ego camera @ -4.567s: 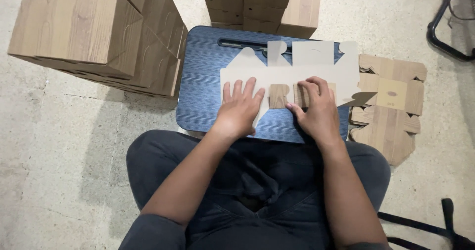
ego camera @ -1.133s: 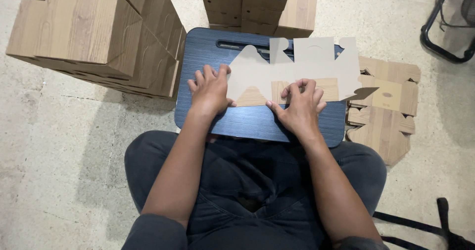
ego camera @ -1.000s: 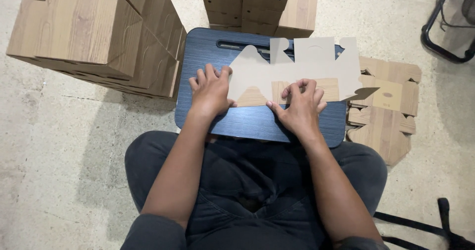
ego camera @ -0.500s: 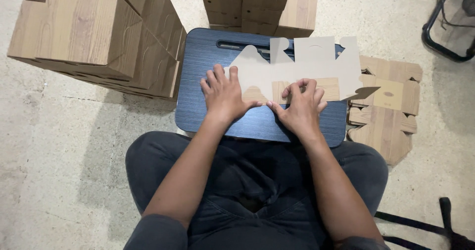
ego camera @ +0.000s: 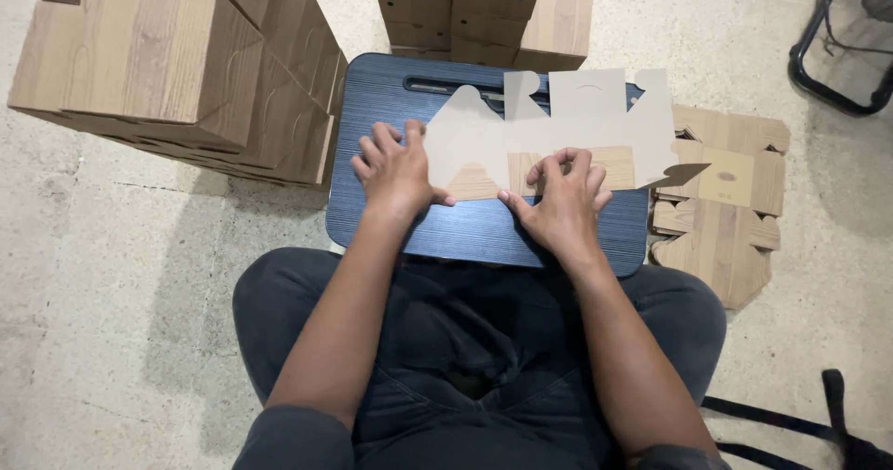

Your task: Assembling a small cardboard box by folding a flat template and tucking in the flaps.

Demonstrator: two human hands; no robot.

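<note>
- Largest, up and to the left of our left hand, we see a big stack of folded wood-grain boxes (ego camera: pixel 177 70) on the concrete floor (ego camera: pixel 112 321), its near corner close to the table's left edge.
- Under both hands lies the dark blue lap table (ego camera: pixel 465 233), resting across our knees in dark trousers (ego camera: pixel 465 358); a slot handle shows at its far edge.
- Straight ahead of the hands, beyond the table, stands a second stack of wood-grain boxes (ego camera: pixel 484 10), touching or nearly touching the table's far edge.
- To the right of our right hand, a pile of flat wood-grain cutouts (ego camera: pixel 721 219) lies on the floor, just beside the table's right edge.
- Far right and ahead, a black metal frame (ego camera: pixel 837 52) sits well apart from the hands.
- The flat cardboard box blank (ego camera: pixel 558 126) lies on the table between and ahead of the hands, grey side up, with a wood-grain strip folded up along its near edge; its far tabs reach past the table's far rim.
- Our left hand (ego camera: pixel 395 168) is laid flat, fingers spread, on the blank's left end, pressing it down with the thumb on the near fold.
- Our right hand (ego camera: pixel 558 200) bends its fingertips over the wood-grain strip near the blank's middle, pressing rather than gripping; neither hand closes around anything.
</note>
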